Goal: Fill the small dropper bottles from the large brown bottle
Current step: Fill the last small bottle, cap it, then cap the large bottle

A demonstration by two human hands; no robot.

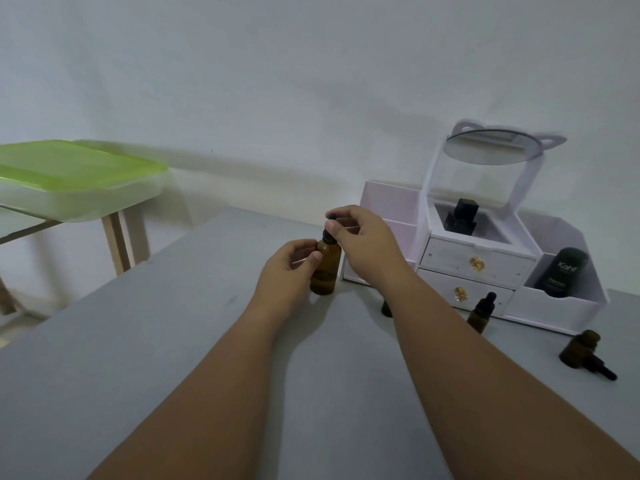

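Note:
The large brown bottle stands upright on the grey table. My left hand grips its body from the left. My right hand pinches the black dropper top at its neck. A small dropper bottle with its cap on stands to the right. Another small bottle is mostly hidden behind my right forearm. An uncapped small bottle stands at the far right, with a black dropper cap lying beside it.
A white cosmetic organiser with two drawers and a round mirror stands at the table's back right, holding a dark tube and a black bottle. A green-lidded plastic box sits on a wooden stand at the left.

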